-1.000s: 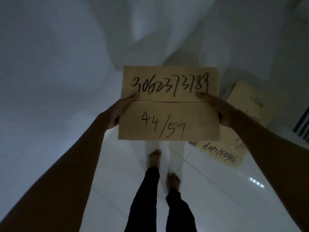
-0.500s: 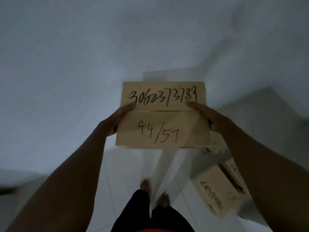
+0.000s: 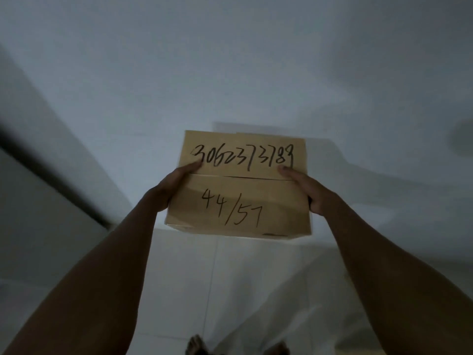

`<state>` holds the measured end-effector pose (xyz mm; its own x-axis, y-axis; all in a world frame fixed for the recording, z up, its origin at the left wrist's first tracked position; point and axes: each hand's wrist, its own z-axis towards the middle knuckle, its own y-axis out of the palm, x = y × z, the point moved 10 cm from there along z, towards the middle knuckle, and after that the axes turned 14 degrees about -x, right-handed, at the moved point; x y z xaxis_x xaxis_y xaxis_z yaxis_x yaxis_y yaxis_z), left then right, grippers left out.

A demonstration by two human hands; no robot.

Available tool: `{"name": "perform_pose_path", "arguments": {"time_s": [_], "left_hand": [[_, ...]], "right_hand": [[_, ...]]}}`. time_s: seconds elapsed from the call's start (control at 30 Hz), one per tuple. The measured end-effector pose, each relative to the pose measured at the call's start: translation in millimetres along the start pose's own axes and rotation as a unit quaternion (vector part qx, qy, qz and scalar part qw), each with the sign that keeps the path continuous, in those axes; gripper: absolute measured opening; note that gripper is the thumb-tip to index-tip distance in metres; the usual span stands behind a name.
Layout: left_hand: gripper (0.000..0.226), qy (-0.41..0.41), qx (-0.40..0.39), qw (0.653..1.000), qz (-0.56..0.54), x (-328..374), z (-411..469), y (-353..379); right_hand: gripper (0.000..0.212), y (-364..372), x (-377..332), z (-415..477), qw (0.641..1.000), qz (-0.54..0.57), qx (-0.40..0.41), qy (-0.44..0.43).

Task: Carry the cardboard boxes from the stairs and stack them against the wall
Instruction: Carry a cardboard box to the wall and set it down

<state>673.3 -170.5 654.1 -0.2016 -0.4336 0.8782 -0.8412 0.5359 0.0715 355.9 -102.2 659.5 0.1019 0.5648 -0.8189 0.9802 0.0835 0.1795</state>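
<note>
Two bare feet (image 3: 197, 345) stand on the pale tiled floor (image 3: 243, 290) at the bottom edge of the view. Above them both forearms reach forward. The left hand (image 3: 170, 189) and right hand (image 3: 311, 192) clasp opposite sides of a cardboard box (image 3: 240, 185), held in the air, thumbs pressed on its top. "3062373789" and "44/57" are handwritten there. Beyond it rises a plain white wall (image 3: 230, 60).
</note>
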Motion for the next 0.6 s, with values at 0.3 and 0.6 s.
{"name": "perform_pose_path", "arguments": {"time_s": [0.3, 0.6], "left_hand": [[0.076, -0.010, 0.095, 0.995, -0.039, -51, -113, -204], [0.112, -0.068, 0.205, 0.975, -0.054, -109, -160, -356]], "right_hand": [[0.054, 211, -1, 100, 0.997, -0.027, -0.074, 0.023], [0.058, 342, 18, 195, 0.992, -0.039, -0.108, 0.045]]}}
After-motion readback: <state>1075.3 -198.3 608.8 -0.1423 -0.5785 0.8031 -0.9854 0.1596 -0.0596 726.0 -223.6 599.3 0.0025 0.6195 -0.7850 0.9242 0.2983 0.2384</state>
